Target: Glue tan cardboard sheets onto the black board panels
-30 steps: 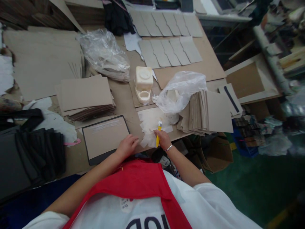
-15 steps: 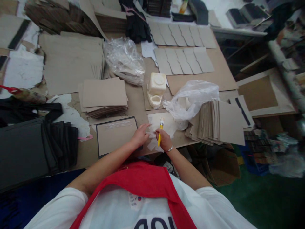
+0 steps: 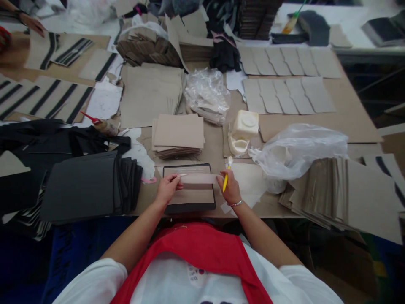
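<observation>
A pale translucent strip [image 3: 200,178] is stretched level between my two hands, above a cardboard panel with a black border [image 3: 193,196]. My left hand [image 3: 168,188] pinches its left end between thumb and fingers. At the other end, my right hand [image 3: 230,188] grips the strip and also keeps a yellow-handled brush [image 3: 225,183] between its fingers, bristles pointing away from me. Just beyond my right hand stands a cut-open cream plastic container [image 3: 243,128]. White sheets [image 3: 249,181] lie on the table to the right of the panel.
Stacked brown boards [image 3: 179,131] sit behind the panel. Black panels [image 3: 85,185] are piled at left, with a glue bottle [image 3: 103,124] behind them. A plastic bag [image 3: 300,145] and leaning boards [image 3: 332,190] stand at right. Another person's hand [image 3: 33,24] shows at upper left.
My hands have moved from the white sheets to over the black-bordered panel, spreading apart with the strip between them. The view has turned left, bringing the other person's hand into sight.
</observation>
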Demonstrator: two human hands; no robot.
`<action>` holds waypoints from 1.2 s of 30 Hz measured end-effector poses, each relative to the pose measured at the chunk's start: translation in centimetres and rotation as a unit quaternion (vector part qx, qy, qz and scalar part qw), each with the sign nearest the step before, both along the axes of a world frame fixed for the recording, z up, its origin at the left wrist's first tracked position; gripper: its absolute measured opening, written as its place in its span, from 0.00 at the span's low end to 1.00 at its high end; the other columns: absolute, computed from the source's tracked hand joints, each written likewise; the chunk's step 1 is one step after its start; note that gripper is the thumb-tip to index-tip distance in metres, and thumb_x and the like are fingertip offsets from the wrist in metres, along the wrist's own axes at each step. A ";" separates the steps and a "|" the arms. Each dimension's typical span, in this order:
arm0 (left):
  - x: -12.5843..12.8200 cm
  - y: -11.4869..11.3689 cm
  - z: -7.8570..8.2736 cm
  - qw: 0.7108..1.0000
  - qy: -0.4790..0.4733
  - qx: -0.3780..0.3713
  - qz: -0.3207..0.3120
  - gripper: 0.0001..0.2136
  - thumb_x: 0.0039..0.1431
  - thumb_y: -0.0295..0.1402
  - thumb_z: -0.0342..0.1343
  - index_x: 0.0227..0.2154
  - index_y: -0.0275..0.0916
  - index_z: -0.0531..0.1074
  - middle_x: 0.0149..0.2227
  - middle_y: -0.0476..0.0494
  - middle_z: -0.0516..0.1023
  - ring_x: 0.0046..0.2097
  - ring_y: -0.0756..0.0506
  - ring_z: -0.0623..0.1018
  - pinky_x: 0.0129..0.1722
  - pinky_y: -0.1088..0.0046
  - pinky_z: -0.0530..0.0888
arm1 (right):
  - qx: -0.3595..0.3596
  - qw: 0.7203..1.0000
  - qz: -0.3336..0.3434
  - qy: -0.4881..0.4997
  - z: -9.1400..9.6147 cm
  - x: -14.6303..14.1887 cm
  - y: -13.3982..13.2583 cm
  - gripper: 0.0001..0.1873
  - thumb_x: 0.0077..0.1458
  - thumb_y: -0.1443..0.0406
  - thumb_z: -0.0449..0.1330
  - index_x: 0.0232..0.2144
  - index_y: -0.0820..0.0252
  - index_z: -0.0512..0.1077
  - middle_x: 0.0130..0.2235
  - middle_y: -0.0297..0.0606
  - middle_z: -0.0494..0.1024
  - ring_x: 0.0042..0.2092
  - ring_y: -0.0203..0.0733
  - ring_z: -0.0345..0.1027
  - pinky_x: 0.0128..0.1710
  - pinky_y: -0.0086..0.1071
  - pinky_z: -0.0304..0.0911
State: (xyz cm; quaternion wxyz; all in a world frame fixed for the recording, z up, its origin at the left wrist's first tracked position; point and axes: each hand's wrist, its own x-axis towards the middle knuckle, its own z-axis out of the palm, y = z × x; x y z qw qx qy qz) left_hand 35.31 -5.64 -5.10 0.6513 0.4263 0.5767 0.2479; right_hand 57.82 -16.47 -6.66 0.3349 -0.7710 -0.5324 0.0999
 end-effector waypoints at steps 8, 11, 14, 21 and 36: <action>-3.6 3.9 -2.0 0.936 0.296 0.179 -0.065 0.12 0.51 0.41 0.53 0.23 0.37 0.72 0.23 0.49 0.73 0.28 0.49 0.71 0.29 0.75 0.65 | -0.041 0.999 -0.020 0.007 -2.6 -2.7 5.4 0.16 0.54 0.59 0.53 0.42 0.62 0.62 0.34 0.44 0.73 0.34 0.47 0.70 0.34 0.41 0.66; -3.7 4.6 -2.6 0.930 0.318 0.171 -0.067 0.12 0.51 0.41 0.53 0.22 0.37 0.71 0.22 0.49 0.72 0.27 0.49 0.70 0.29 0.75 0.63 | -0.061 0.998 -0.018 0.006 -3.5 -2.9 5.7 0.17 0.54 0.59 0.53 0.44 0.63 0.61 0.34 0.45 0.73 0.35 0.48 0.69 0.35 0.42 0.66; -3.7 4.8 -3.2 0.931 0.319 0.164 -0.065 0.12 0.51 0.41 0.54 0.21 0.38 0.70 0.22 0.49 0.72 0.27 0.49 0.71 0.29 0.75 0.63 | -0.072 0.997 -0.018 0.000 -4.0 -2.9 5.9 0.18 0.54 0.59 0.52 0.45 0.63 0.61 0.35 0.45 0.73 0.36 0.48 0.69 0.37 0.43 0.65; -3.6 4.9 -3.7 0.925 0.332 0.173 -0.066 0.13 0.52 0.43 0.53 0.21 0.38 0.69 0.23 0.49 0.73 0.27 0.49 0.70 0.29 0.75 0.62 | -0.086 0.996 -0.023 -0.010 -4.0 -3.0 6.2 0.17 0.55 0.60 0.51 0.45 0.64 0.60 0.34 0.45 0.72 0.35 0.47 0.69 0.37 0.43 0.65; -3.7 3.4 -3.3 0.821 0.419 0.359 -0.149 0.16 0.60 0.38 0.47 0.46 0.34 0.69 0.46 0.32 0.73 0.50 0.40 0.71 0.48 0.63 0.65 | -0.019 0.995 -0.021 -0.099 -3.9 -2.7 5.1 0.16 0.56 0.61 0.52 0.44 0.64 0.63 0.40 0.50 0.74 0.43 0.49 0.68 0.44 0.47 0.63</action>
